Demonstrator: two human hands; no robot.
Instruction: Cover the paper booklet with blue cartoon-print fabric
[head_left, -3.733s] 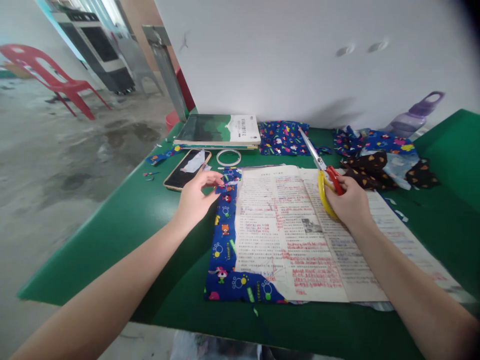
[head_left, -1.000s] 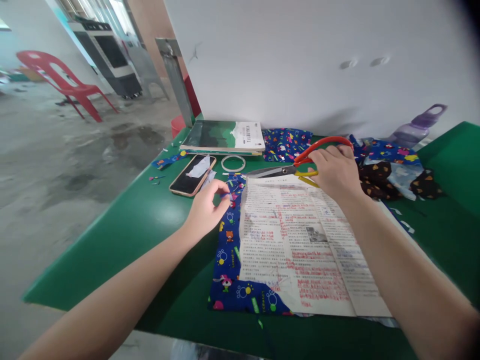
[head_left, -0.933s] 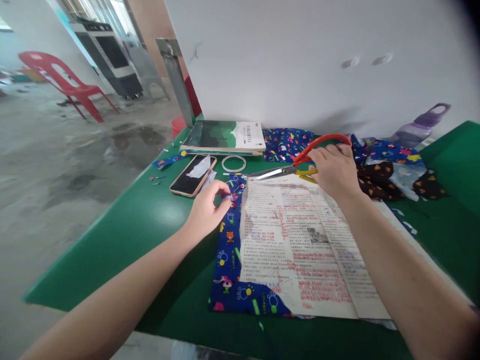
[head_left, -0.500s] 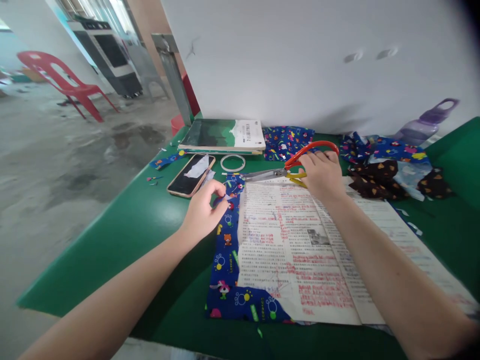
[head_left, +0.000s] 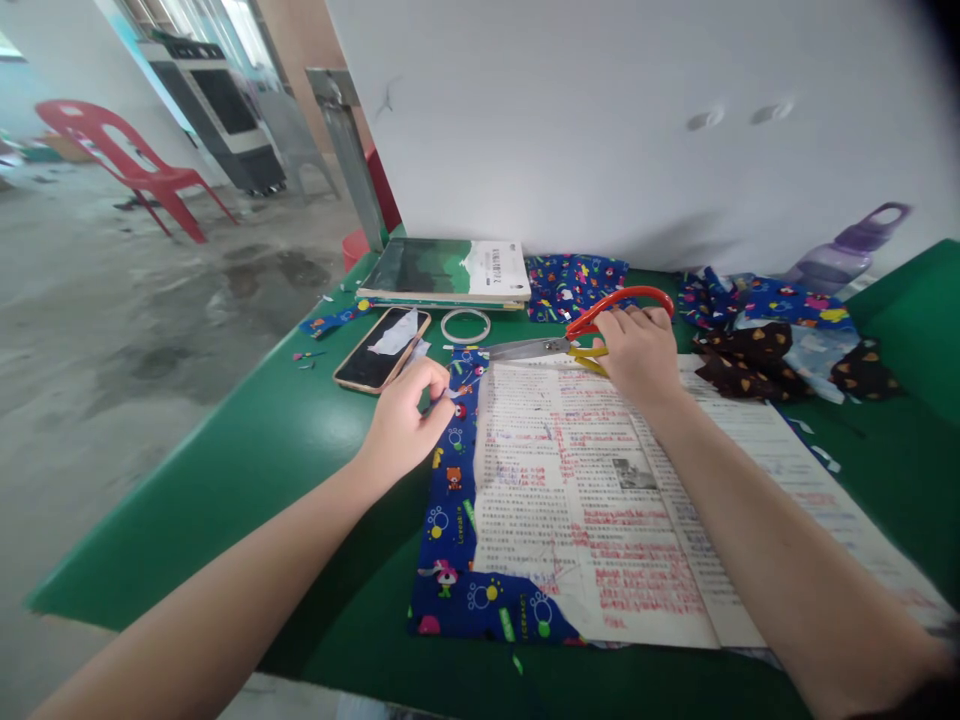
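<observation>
My right hand [head_left: 640, 345] is closed round the handles of a pair of scissors [head_left: 547, 348], one handle red and one yellow. The blades point left over the top edge of an open printed sheet [head_left: 540, 500] marked in red ink. Under the sheet lies blue cartoon-print fabric [head_left: 448, 520], showing as a border along its left side and lower left corner. My left hand [head_left: 409, 415] pinches the fabric's left edge near the top, thumb against finger. A small pale bit shows at those fingertips; I cannot make out what it is.
Behind my left hand lie a phone [head_left: 382, 350] with torn paper on it, a white ring [head_left: 466, 326] and stacked books [head_left: 450, 270]. More blue fabric [head_left: 577, 285] and brown scraps [head_left: 750, 358] lie farther back. A purple bottle [head_left: 844, 250] stands at right on the green table [head_left: 247, 470].
The scissors and my right hand have shifted very slightly left and down. My left hand keeps its pinch in nearly the same place.
</observation>
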